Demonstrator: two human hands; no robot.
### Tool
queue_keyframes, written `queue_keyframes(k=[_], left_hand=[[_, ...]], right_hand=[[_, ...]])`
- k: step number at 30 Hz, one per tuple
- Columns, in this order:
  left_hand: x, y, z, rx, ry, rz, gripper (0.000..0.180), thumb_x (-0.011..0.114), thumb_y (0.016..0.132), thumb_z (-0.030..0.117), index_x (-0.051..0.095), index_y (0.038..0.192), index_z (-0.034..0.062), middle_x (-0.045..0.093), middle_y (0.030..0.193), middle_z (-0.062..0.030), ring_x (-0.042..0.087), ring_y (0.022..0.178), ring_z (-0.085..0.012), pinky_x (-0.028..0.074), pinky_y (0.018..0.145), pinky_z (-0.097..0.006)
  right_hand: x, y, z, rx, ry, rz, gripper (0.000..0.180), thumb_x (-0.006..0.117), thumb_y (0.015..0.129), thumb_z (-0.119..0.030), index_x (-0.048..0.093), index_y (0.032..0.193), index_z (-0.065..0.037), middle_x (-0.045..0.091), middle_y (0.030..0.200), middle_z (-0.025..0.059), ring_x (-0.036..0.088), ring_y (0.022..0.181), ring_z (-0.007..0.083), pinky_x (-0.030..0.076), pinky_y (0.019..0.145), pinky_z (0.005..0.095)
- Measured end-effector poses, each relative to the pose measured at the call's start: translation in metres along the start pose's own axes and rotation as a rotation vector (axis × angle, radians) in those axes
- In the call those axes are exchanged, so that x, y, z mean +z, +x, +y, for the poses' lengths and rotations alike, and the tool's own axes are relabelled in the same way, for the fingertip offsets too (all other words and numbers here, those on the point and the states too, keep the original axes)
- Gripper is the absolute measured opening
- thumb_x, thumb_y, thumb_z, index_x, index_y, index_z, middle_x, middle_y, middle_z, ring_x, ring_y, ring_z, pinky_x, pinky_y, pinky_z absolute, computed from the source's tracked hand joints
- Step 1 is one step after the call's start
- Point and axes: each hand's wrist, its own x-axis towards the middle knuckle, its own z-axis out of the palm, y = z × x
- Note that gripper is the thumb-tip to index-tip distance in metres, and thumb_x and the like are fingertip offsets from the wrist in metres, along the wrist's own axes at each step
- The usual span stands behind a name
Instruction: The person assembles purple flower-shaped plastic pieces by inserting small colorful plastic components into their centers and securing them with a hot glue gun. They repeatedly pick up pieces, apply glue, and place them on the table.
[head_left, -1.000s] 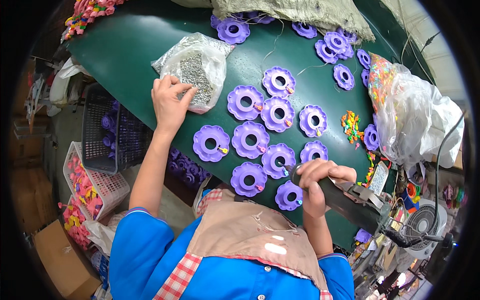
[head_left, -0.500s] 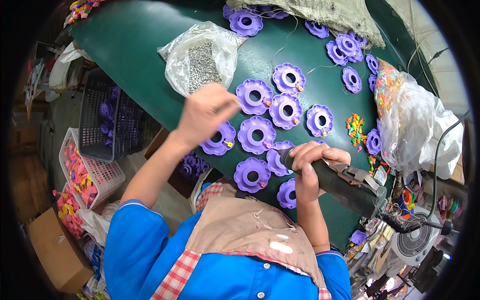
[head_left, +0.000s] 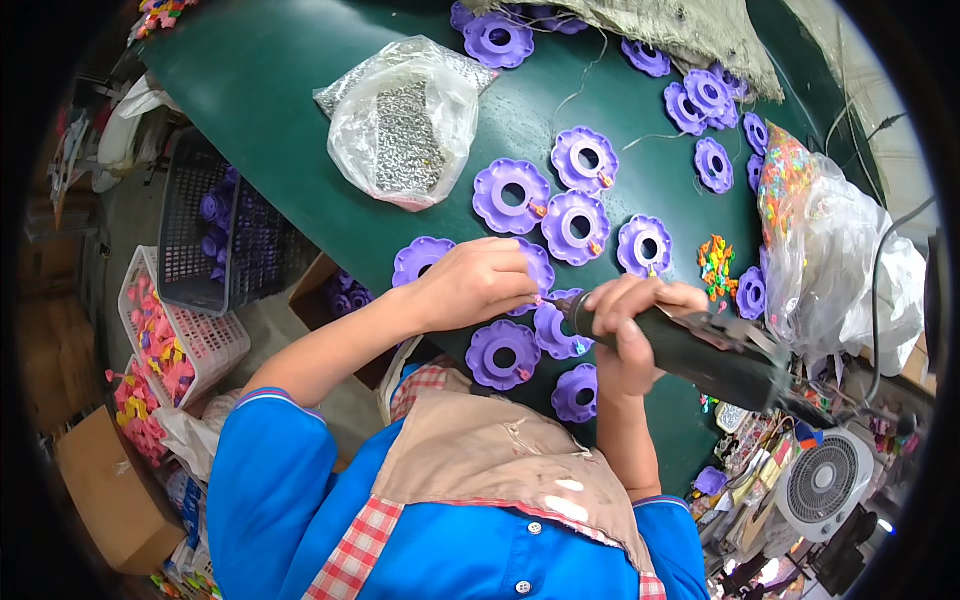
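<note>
My right hand is wrapped round a dark electric screwdriver, its tip pointing left. My left hand is closed in a pinch at that tip, over a purple flower-shaped disc with a round centre hole. Whatever its fingertips hold is too small to make out. Another purple disc lies under the screwdriver's front end. Several more, such as one purple disc nearer me, lie around, many with a small coloured piece at the rim. A clear plastic bag of small metal parts, seemingly screws, stands open beyond my left hand.
The green table also bears a pile of small coloured pieces, a clear bag of coloured pieces and a woven sack. Crates stand at left, including a dark crate. A white fan is at right.
My left hand has moved from the edge of the bag of metal parts, nearer and to the right, to the screwdriver's tip. The right hand keeps its grip on the screwdriver.
</note>
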Motion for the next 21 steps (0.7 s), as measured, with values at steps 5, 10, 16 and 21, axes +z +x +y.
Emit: queue_keyframes(k=[5, 10, 16, 21], left_hand=[[-0.004, -0.002, 0.01, 0.057, -0.081, 0.14, 0.023, 0.085, 0.078, 0.005, 0.077, 0.1, 0.0057, 0.07, 0.088, -0.0039, 0.062, 0.078, -0.0224, 0.047, 0.067, -0.037], [-0.001, -0.017, 0.022, 0.025, -0.104, 0.214, 0.017, 0.085, 0.079, 0.006, 0.075, 0.093, 0.0034, 0.067, 0.085, -0.0051, 0.064, 0.079, -0.0246, 0.05, 0.071, -0.039], [0.007, -0.042, 0.045, -0.091, 0.125, 0.446, 0.021, 0.089, 0.077, 0.005, 0.077, 0.094, 0.0033, 0.07, 0.082, -0.0071, 0.062, 0.071, -0.0259, 0.049, 0.064, -0.038], [-0.038, -0.08, 0.041, -0.262, 0.226, 0.524, 0.02, 0.087, 0.08, 0.002, 0.077, 0.097, 0.0021, 0.07, 0.082, -0.0084, 0.061, 0.07, -0.025, 0.049, 0.063, -0.036]], right_hand=[[0.014, 0.008, -0.03, -0.012, 0.029, -0.001, 0.045, 0.067, 0.09, -0.009, 0.047, 0.13, -0.012, 0.057, 0.075, 0.0053, 0.055, 0.062, 0.0178, 0.054, 0.07, 0.0402], [0.022, -0.002, -0.028, -0.045, 0.129, -0.007, 0.047, 0.071, 0.093, -0.005, 0.042, 0.129, -0.011, 0.062, 0.075, 0.0097, 0.06, 0.064, 0.0211, 0.057, 0.069, 0.041], [0.038, -0.006, -0.014, -0.034, 0.056, -0.12, 0.048, 0.075, 0.093, -0.005, 0.041, 0.127, -0.011, 0.063, 0.076, 0.0088, 0.063, 0.065, 0.0226, 0.059, 0.069, 0.0419], [0.049, -0.005, 0.011, -0.049, 0.028, -0.259, 0.048, 0.069, 0.092, 0.002, 0.041, 0.129, -0.011, 0.063, 0.079, 0.0075, 0.064, 0.068, 0.0206, 0.06, 0.074, 0.0421]])
